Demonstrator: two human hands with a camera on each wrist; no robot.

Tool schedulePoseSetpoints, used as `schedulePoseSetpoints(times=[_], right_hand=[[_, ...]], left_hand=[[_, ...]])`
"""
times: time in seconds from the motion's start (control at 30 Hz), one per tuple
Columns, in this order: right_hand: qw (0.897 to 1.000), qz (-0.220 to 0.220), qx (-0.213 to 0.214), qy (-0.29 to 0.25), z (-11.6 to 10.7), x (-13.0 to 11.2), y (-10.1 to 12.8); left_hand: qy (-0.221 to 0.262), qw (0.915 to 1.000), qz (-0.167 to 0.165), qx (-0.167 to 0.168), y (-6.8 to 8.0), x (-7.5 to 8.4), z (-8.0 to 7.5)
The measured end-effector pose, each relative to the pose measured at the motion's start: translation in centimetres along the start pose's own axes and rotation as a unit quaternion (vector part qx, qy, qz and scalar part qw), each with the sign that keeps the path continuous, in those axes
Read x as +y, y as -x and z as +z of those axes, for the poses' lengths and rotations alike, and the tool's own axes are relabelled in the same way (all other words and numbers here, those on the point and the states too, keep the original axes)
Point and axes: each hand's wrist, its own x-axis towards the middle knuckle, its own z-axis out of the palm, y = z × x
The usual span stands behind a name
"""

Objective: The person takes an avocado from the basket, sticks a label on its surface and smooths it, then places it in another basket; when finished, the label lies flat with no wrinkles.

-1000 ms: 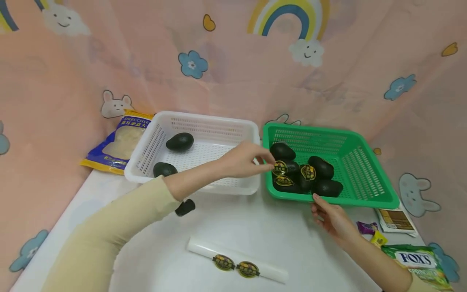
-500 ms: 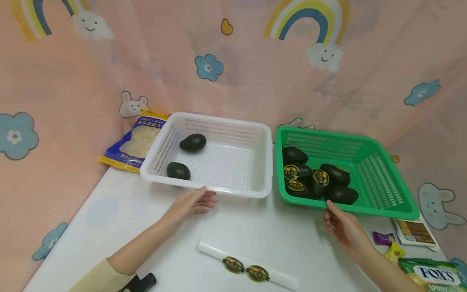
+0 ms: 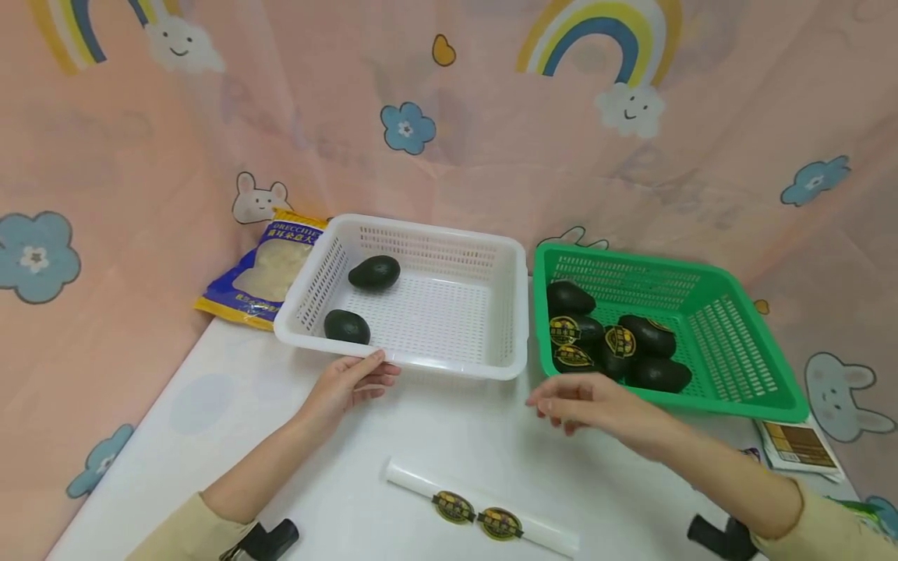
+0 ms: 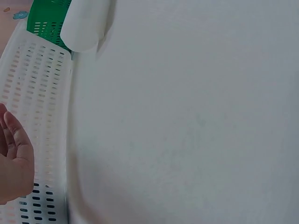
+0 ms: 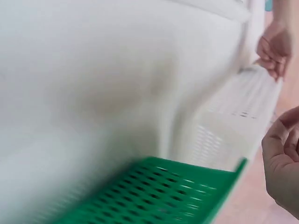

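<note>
My left hand (image 3: pixel 351 382) is at the front rim of the white plastic basket (image 3: pixel 449 366), thumb at the rim and fingers below it, gripping the edge. Two dark green avocados (image 3: pixel 375 273) lie in the left part of this basket. My right hand (image 3: pixel 589 405) hovers in front of the green basket (image 3: pixel 737 409), fingers loosely bent and holding nothing. Several avocados (image 3: pixel 658 375) are heaped in that basket's left part, some with black-and-gold stickers (image 3: pixel 620 341). In the right wrist view, the right hand (image 5: pixel 285 163) shows at the right edge.
A white roll (image 3: pixel 414 477) bearing two black-and-gold stickers lies on the white table (image 3: pixel 449 428) in front. A blue-and-yellow pasta bag (image 3: pixel 273 269) leans left of the white basket. Snack packets (image 3: pixel 800 448) lie at the right. A pink patterned curtain (image 3: pixel 491 171) hangs behind.
My left hand has come back from over the green basket to the white basket's front rim. My right hand has left the green basket's rim and moved left.
</note>
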Motion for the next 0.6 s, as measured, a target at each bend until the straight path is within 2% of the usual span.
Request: schedulePoseSetpoints(times=[0.1, 0.2, 0.27, 0.37, 0.47, 0.6], right_hand=[[0.993, -0.074, -0.05, 0.076, -0.6, -5.5, -2.7], [0.98, -0.111, -0.101, 0.133, -1.0, -10.1, -6.5], [0.968, -0.13, -0.136, 0.169, -0.9, -12.2, -9.6], [0.945, -0.148, -0.18, 0.228, -0.1, -14.4, -14.3], [0.925, -0.156, -0.205, 0.279, 1.5, -15.6, -18.5], [0.912, -0.145, -0.208, 0.322, 3.9, -15.9, -23.0]], left_hand=[[-0.003, 1.0, -0.004, 0.0, 0.0, 0.2, -0.2], [-0.007, 1.0, -0.006, -0.004, 0.0, 0.4, -0.4], [-0.011, 0.9999, -0.007, -0.008, 0.0, 0.6, -0.5], [-0.02, 0.9997, -0.01, -0.013, 0.0, 0.7, -0.7], [-0.029, 0.9993, -0.013, -0.02, 0.0, 0.7, -0.8], [-0.034, 0.999, -0.01, -0.026, -0.1, 0.5, -0.9]])
